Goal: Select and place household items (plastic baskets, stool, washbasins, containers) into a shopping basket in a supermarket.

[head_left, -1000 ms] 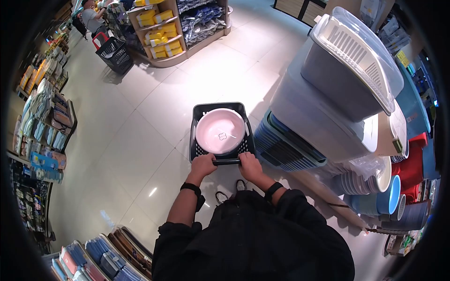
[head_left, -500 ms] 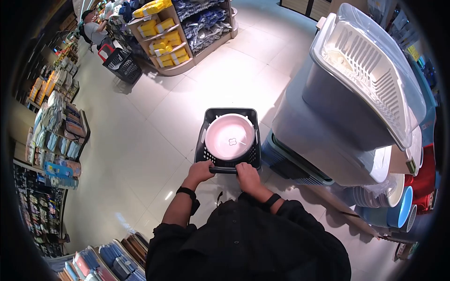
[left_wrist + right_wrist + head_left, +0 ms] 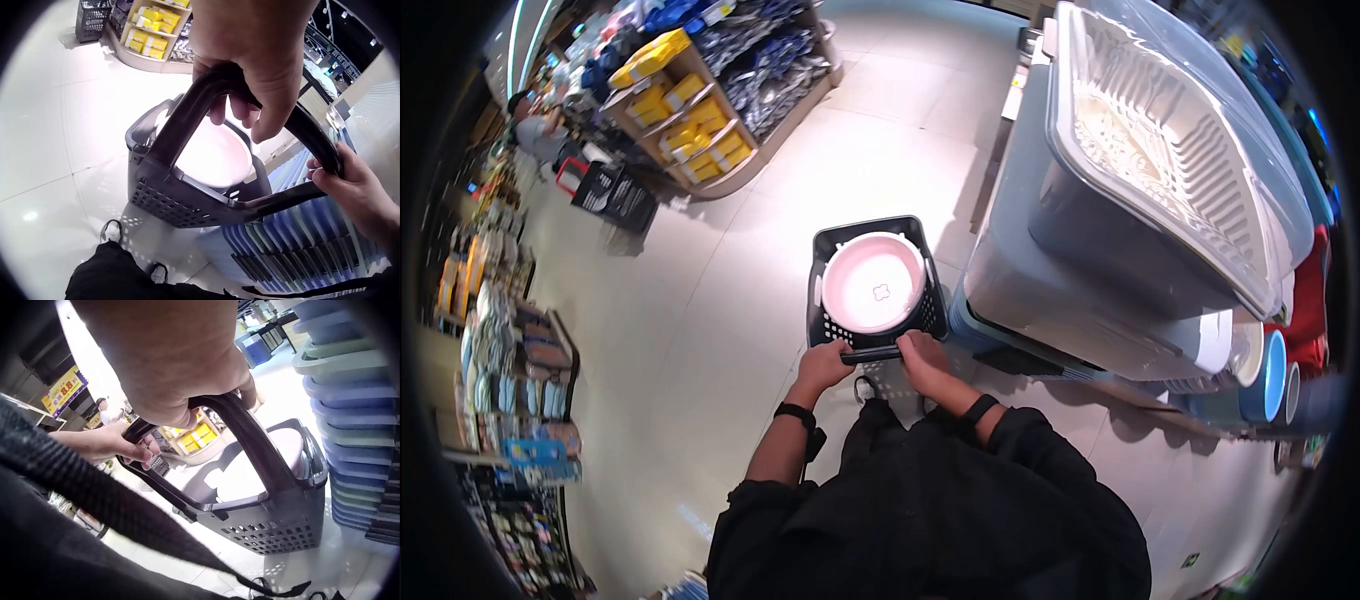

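A round pink basin (image 3: 874, 283) with a small flower-shaped mark on its bottom lies inside a black perforated basket (image 3: 815, 322). My left hand (image 3: 825, 366) grips the left end of the black handle (image 3: 872, 355), and my right hand (image 3: 924, 361) grips its right end. In the left wrist view the left hand (image 3: 250, 69) has its fingers curled round the handle (image 3: 181, 128), above the basket (image 3: 165, 200). From the right wrist, the right hand (image 3: 181, 369) covers part of the handle (image 3: 250, 447), with the basin (image 3: 281, 453) partly visible below.
Large stacked plastic bins (image 3: 1100, 240) stand close on the right, with blue and red tubs behind. A shelf of yellow packs (image 3: 700, 140) is ahead to the left, beside another black basket (image 3: 622, 196) and a person (image 3: 536, 132). Shelves of goods line the left side.
Both hands keep hold of the handle. The large bins on the right appear bigger and closer, and the yellow-pack shelf and the other basket have shifted left and lower in the head view.
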The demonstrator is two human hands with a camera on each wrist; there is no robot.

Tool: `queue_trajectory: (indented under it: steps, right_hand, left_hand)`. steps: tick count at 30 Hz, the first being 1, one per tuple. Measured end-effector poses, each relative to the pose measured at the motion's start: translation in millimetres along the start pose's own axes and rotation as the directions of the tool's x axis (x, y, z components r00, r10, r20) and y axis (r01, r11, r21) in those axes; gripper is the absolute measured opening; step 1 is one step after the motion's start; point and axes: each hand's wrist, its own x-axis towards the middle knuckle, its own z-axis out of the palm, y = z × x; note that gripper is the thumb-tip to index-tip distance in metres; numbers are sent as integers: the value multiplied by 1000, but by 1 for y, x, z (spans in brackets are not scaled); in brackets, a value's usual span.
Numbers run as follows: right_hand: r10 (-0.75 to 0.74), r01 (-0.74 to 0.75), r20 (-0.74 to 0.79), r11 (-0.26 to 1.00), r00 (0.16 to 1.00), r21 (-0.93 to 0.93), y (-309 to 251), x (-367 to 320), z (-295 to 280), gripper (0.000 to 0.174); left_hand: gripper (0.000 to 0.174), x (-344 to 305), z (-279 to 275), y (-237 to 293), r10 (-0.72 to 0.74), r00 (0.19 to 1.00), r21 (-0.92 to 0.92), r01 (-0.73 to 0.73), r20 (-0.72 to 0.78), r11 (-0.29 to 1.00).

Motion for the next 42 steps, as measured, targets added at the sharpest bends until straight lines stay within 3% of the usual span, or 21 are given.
queue_trajectory:
  steps: [13,21,27,31,39,42]
  right_hand:
    - [264,-273,-264,962,928,3,19,74,20,33]
    - [280,-293,-284,956,917,-4,37,105,20,33]
    - [356,-358,-156,934,922,11,29,128,6,32]
    - [322,-322,-185,946,929,33,33,145,6,31]
    - [387,-387,-161,922,908,32,42,184,6,28]
    - [401,-405,-220,914,890,28,45,200,9,29]
  left_hand:
    - [35,105,-27,-10,90,986,-2,-90,138,996]
    - [37,141,-40,-7,134,979,0,-135,153,991]
    - [36,160,-58,-8,78,981,-1,-79,176,997]
    - [39,179,-69,-13,97,979,24,-103,180,994]
    - [40,228,-88,-18,142,966,52,-157,215,986]
    - [41,248,-96,-19,179,951,56,-199,252,978]
